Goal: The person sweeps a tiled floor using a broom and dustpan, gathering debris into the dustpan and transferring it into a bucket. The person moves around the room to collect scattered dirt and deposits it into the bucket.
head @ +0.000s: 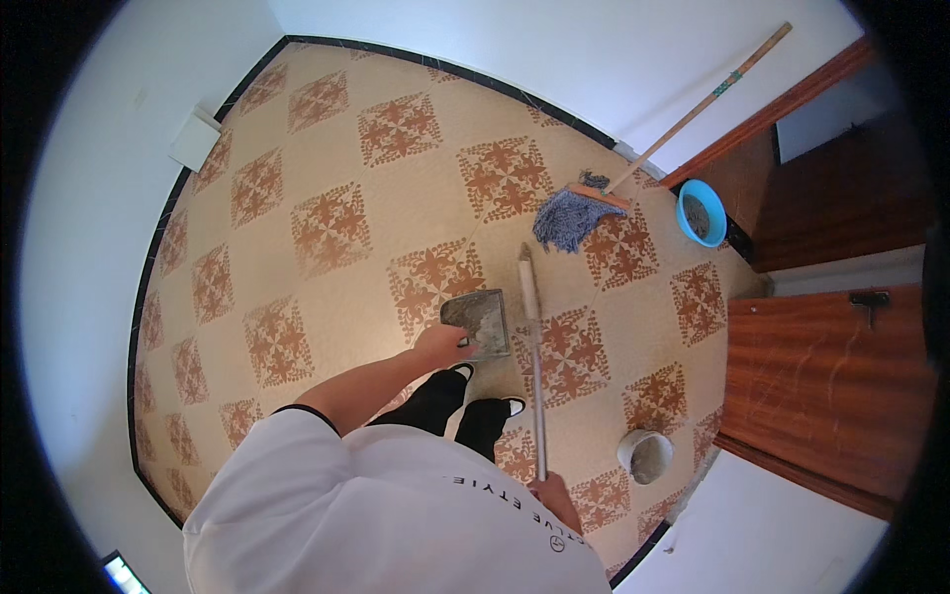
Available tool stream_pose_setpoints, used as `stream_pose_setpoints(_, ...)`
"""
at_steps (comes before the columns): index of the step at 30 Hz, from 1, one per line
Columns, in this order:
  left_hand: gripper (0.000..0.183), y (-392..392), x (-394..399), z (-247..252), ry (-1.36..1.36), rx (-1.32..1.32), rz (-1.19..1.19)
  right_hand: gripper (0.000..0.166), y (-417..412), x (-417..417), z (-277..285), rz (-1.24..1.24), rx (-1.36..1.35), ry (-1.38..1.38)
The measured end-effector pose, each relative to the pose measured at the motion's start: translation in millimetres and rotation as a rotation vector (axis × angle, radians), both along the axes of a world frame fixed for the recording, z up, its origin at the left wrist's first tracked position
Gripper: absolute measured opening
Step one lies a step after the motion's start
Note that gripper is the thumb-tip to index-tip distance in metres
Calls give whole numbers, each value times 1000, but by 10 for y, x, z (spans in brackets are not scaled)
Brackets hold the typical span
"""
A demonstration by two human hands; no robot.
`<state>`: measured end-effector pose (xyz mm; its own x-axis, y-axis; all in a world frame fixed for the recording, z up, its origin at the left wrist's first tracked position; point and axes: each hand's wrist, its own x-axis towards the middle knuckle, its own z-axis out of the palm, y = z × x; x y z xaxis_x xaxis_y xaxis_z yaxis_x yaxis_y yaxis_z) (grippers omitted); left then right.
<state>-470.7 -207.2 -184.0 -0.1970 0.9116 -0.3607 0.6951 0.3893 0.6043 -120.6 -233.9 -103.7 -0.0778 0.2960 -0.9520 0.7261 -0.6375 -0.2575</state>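
Observation:
In my left hand is the handle of a grey dustpan, held low in front of my feet. Its pan looks dirty, with pale dust smeared over it. My right hand, partly hidden by my shirt, grips the upper end of a broom's metal handle. The broom head points away from me, seen edge-on, just right of the dustpan and apart from it. Whether its bristles touch the floor I cannot tell.
A mop with blue-grey strands leans on the wall. Near the doorway stands a blue basin with something grey inside. To the right are a white bucket and a wooden door. A white panel rests by the left wall.

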Motion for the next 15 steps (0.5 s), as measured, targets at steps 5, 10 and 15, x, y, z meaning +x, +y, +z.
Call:
stream_pose_setpoints(5, 37, 65, -153, 87, 68, -32, -36, 12, 351, 488, -604, -59, 157, -126)
stream_pose_setpoints(10, 37, 7, -143, 41, 86, 24, -63, 19, 422, 406, -1058, -70, 98, -128)
stream_pose_setpoints(15, 38, -20, -89, 35, 112, -58, -115, 15, -21, -40, -957, 122, -24, -17)
